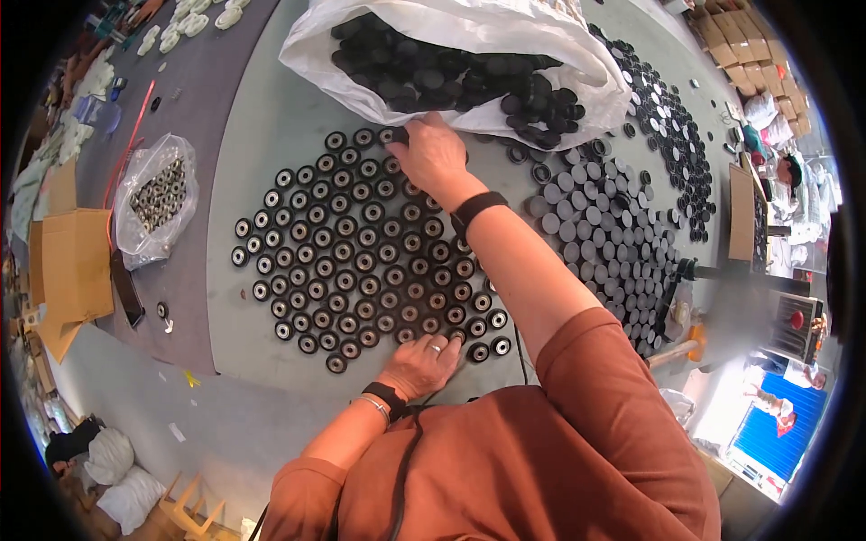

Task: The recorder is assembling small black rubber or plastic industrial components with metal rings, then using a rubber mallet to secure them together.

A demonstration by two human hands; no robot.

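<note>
Many black rollers with metal bearing centres [368, 261] lie flat in a close, spread-out group on the grey-green table. My right hand [435, 155] reaches to the far edge of the group, beside the white sack's mouth. Its fingers close around a black round piece [400, 135], partly hidden. At the near edge, my left hand [419, 364] rests low with its fingers somewhat apart, tips by a roller [457, 334]. A white woven sack [379, 106] lies open at the far side, full of black round caps [433, 77]. Dark bands circle both my wrists.
Grey discs [606, 216] are heaped right of my right forearm, with black rings [686, 162] scattered beyond. On the left stand a clear bag of metal bearings [159, 200] and a cardboard box [77, 270]. A blurred machine part [735, 302] stands at the right.
</note>
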